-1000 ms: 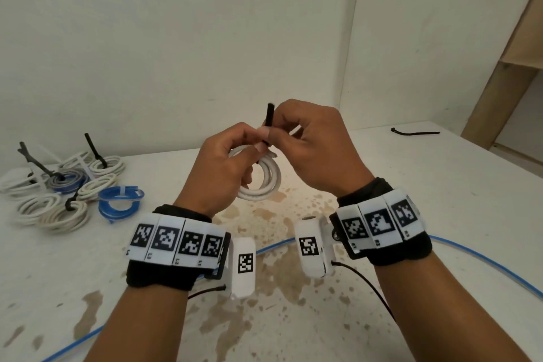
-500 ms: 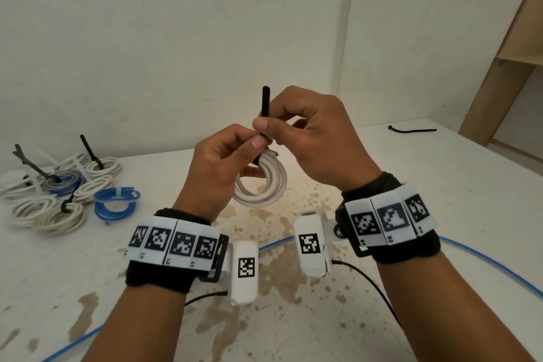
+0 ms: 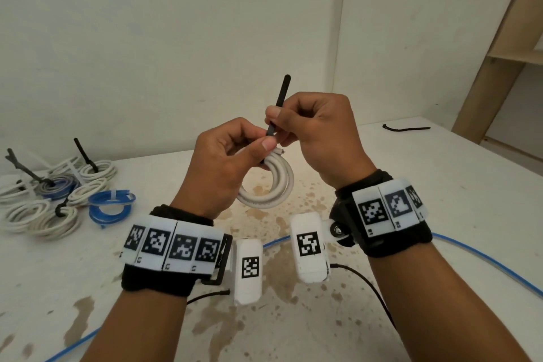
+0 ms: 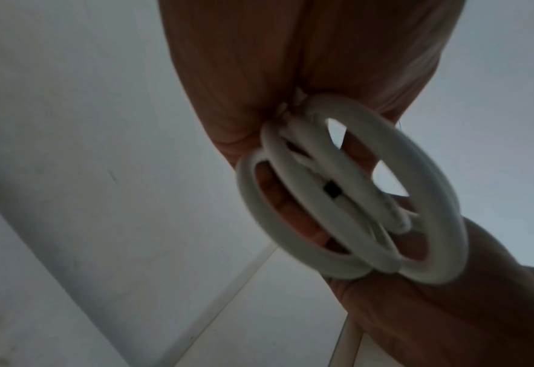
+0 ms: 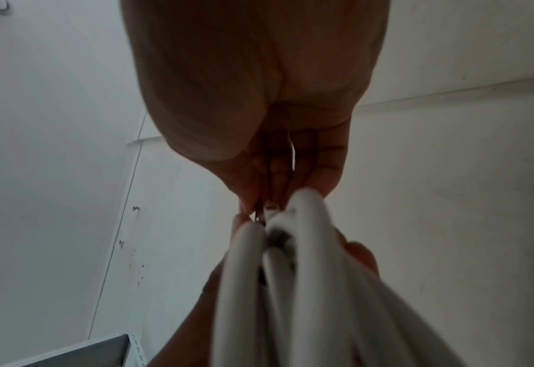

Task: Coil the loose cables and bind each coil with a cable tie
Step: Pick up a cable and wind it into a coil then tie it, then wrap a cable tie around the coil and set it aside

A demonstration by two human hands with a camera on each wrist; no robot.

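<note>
White cable coil is hanging in the air above the stained desk, between the two hands and nearer the left one. The left hand is gripping the coil at its top, thumb and curled fingers pinching the bunched turns together, so the ring is drooping below the knuckles with its plane roughly upright. The black cable tie is rising from that pinch point, its long axis running steeply upward and leaning slightly to the right, free tip well above both hands. The right hand is sitting just beside and slightly above the left, its thumb and forefinger closing on the tie's strap low down, close to the coil. In the left wrist view a small black block, probably the tie's head, is showing against the inner turns, so the strap seems to be threaded already.

Judging from this, the tightening pull is lying along the strap's own axis, up and away from the coil, with the right hand doing the drawing and the left bracing the turns.

Finished coils are lying well apart at the desk's left, and a spare tie is lying far to the right.
</note>
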